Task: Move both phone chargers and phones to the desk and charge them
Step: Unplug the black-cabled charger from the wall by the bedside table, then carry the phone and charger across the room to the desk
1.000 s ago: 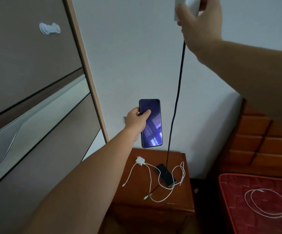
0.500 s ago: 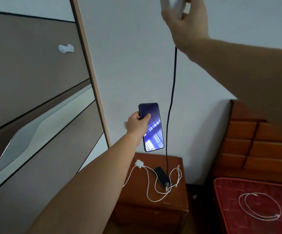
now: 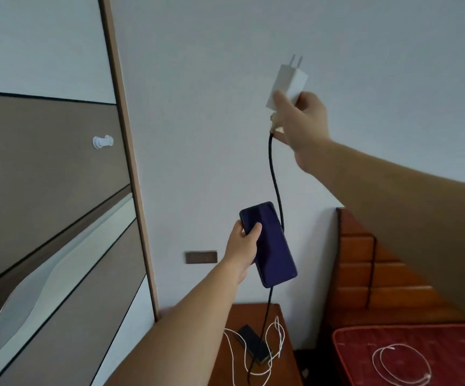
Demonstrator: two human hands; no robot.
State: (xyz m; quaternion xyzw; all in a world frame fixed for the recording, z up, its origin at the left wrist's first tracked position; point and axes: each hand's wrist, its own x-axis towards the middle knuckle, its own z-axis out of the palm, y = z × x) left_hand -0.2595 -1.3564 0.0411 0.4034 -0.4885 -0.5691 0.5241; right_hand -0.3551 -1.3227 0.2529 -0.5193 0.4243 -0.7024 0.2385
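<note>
The white charger adapter is held up near the wall, fingers of the right hand clamped on it, its black cable hanging to the nightstand surface. Fingers of the left hand grip the blue phone in the air. A black phone lies on the surface.

No lettering, brand name or number can be read anywhere in this bedroom view. The white charger shows plain faces, the phone a dark, unlit screen (turned toward the camera), and the wall plate is too small and dim to make out any marking.
</note>
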